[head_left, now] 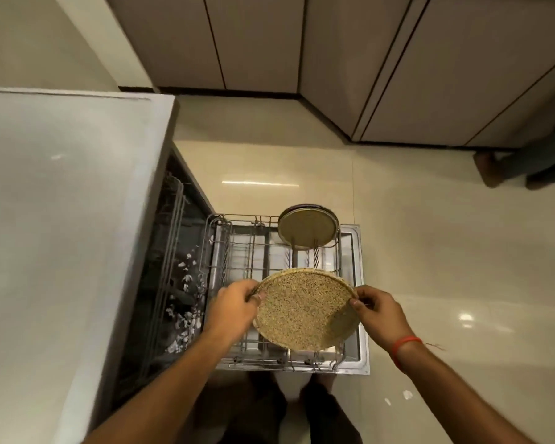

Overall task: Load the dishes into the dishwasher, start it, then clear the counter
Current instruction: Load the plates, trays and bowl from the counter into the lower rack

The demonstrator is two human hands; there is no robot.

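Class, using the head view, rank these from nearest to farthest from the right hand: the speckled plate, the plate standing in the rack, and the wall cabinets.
1. speckled plate: held at its rim by the right hand.
2. standing plate: at the rack's far end.
3. wall cabinets: across the floor, beyond the rack.

1. I look down on a glossy cream tiled floor [414, 251] carrying bright reflections of light.
2. I see a pale grey countertop [61, 219] filling the left side.
3. I see beige flat-fronted cabinets [334, 59] with dark seams along the top and right, over a dark plinth.
4. I see a plain pale wall [29, 36] at upper left.
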